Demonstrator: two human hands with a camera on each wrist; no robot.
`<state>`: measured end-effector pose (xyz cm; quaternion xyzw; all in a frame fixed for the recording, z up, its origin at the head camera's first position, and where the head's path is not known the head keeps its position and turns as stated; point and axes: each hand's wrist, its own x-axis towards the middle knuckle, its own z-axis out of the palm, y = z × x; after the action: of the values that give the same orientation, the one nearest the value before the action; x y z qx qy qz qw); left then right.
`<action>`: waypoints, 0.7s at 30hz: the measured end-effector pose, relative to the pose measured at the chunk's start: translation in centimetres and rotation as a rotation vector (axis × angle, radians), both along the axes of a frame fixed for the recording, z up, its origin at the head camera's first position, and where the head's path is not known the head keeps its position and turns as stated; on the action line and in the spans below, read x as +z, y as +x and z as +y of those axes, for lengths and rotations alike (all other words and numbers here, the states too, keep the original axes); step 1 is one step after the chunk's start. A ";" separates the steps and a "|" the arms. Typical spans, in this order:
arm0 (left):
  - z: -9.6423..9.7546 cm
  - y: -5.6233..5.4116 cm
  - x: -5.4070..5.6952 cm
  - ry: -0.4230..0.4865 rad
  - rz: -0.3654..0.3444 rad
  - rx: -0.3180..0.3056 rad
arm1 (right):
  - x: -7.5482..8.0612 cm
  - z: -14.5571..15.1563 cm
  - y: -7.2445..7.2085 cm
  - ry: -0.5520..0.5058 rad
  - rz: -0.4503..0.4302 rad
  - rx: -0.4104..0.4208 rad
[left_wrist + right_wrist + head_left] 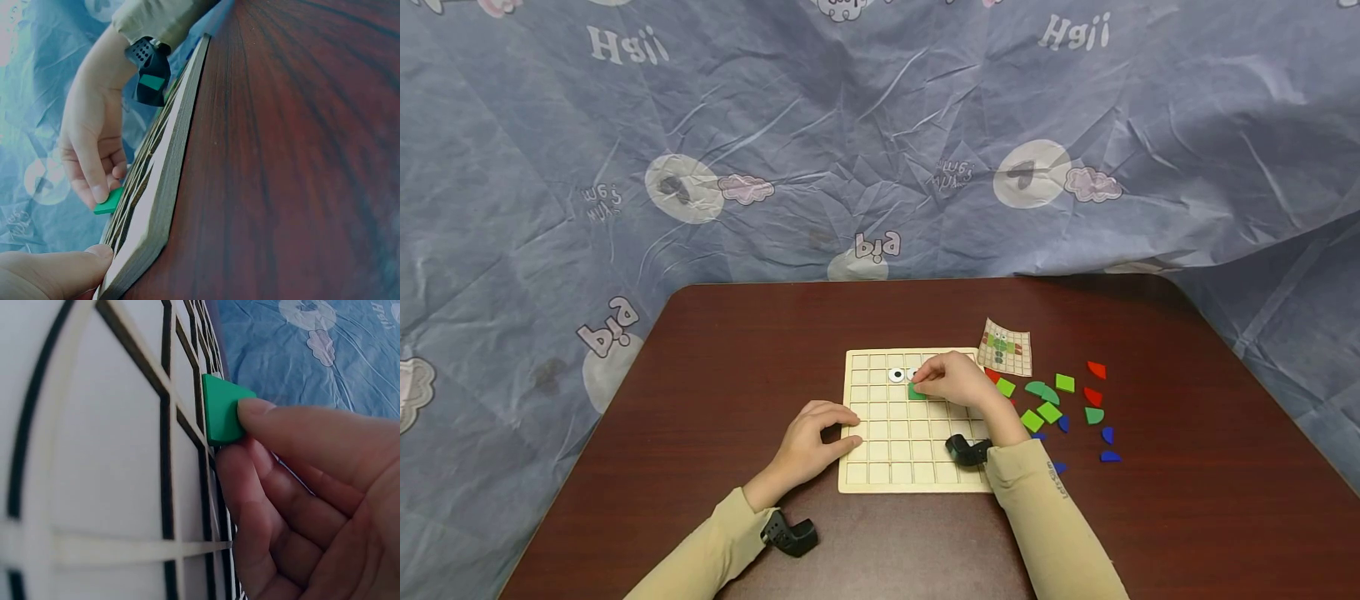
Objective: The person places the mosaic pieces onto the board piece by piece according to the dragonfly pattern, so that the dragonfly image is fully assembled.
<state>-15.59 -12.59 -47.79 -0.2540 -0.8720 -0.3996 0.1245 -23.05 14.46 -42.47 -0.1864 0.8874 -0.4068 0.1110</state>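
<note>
A light wooden grid board (880, 473) lies flat on the table. My right hand (958, 379) pinches a green tile (224, 409) between thumb and fingers over the upper part of the grid. In the right wrist view the tile's edge is at the grid lines; whether it sits in a cell I cannot tell. Two white eye pieces lie in the top rows; the left eye piece (897, 375) shows fully, while the right one is partly behind the fingers. At the board's left edge my left hand (808, 442) rests with thumb and fingers spread apart, the thumb (81, 265) touching the rim.
A pattern card (1006, 348) lies at the board's top right corner. Right of the board are scattered light green squares (1064, 382), red pieces (1096, 369), blue pieces (1109, 457) and dark green pieces (1093, 415). My right forearm hides some. A patterned curtain (820, 125) hangs behind the table.
</note>
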 end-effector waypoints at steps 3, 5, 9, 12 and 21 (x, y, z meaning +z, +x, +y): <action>0.0 0.0 -0.1 -0.006 -0.006 0.002 | 0.0 -0.1 0.0 0.016 0.002 -0.013; -0.1 -0.1 -0.2 -0.010 -0.013 0.004 | 0.0 -0.1 0.0 0.026 0.001 -0.020; -0.1 -0.1 -0.2 -0.012 -0.020 0.006 | -0.1 -0.2 0.0 0.039 -0.004 -0.033; -0.1 -0.1 -0.2 -0.012 -0.025 0.007 | 0.0 -0.2 0.1 0.040 -0.013 -0.042; 0.0 -0.1 -0.1 -0.003 -0.004 0.003 | -0.3 -0.2 -0.1 0.074 0.013 -0.015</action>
<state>-15.64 -12.61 -47.87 -0.2522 -0.8731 -0.3987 0.1230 -23.15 14.28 -42.76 -0.1780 0.9039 -0.3733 0.1090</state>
